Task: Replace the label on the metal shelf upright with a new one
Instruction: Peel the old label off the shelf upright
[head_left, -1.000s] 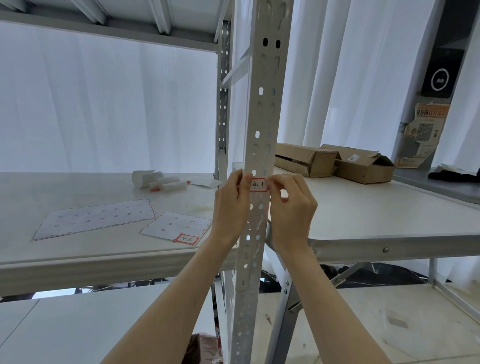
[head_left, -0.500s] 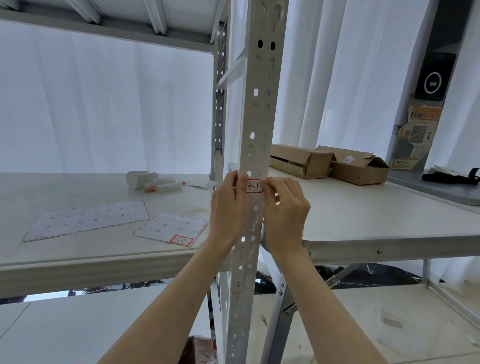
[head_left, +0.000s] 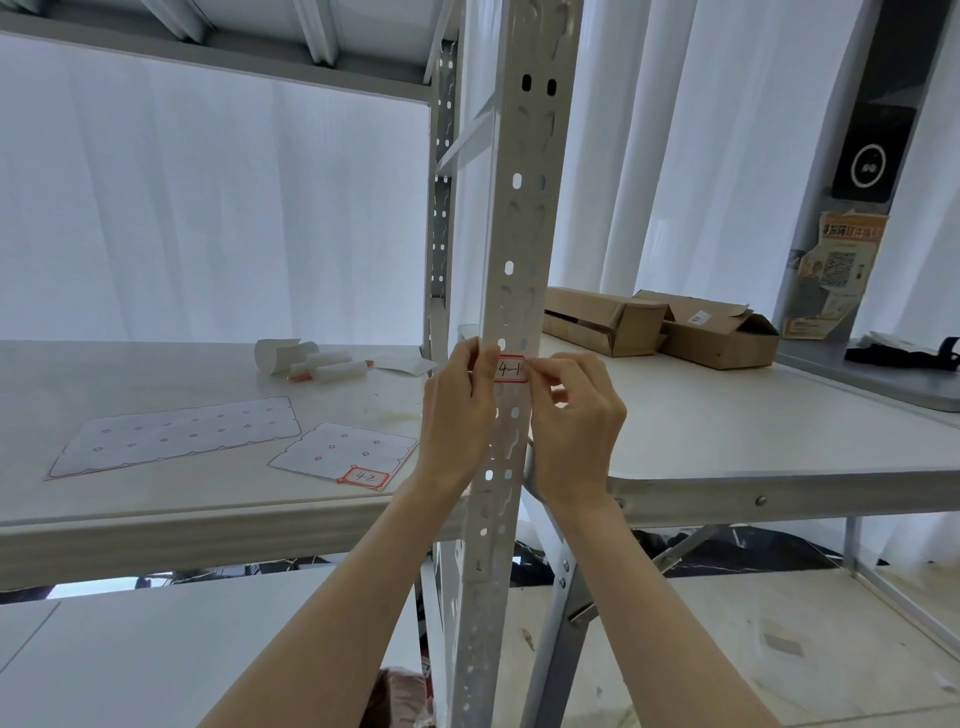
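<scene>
A perforated white metal shelf upright (head_left: 524, 208) runs through the middle of the view. A small red-bordered label (head_left: 511, 369) marked "4-1" sits on its front face at shelf height. My left hand (head_left: 457, 410) pinches the label's left edge against the upright. My right hand (head_left: 576, 421) pinches its right edge with thumb and forefinger. On the shelf to the left lies a sticker sheet (head_left: 337, 452) with one red-bordered label (head_left: 365, 477) marked "4-2" at its corner.
A larger used sticker sheet (head_left: 176, 434) lies on the shelf board (head_left: 156, 525) further left, with rolled paper scraps and a red-tipped pen (head_left: 311, 364) behind it. Two open cardboard boxes (head_left: 665, 327) stand on the white table (head_left: 779, 457) to the right.
Both hands stay on the label; the view has shifted slightly and the fingers have pressed closer over its edges.
</scene>
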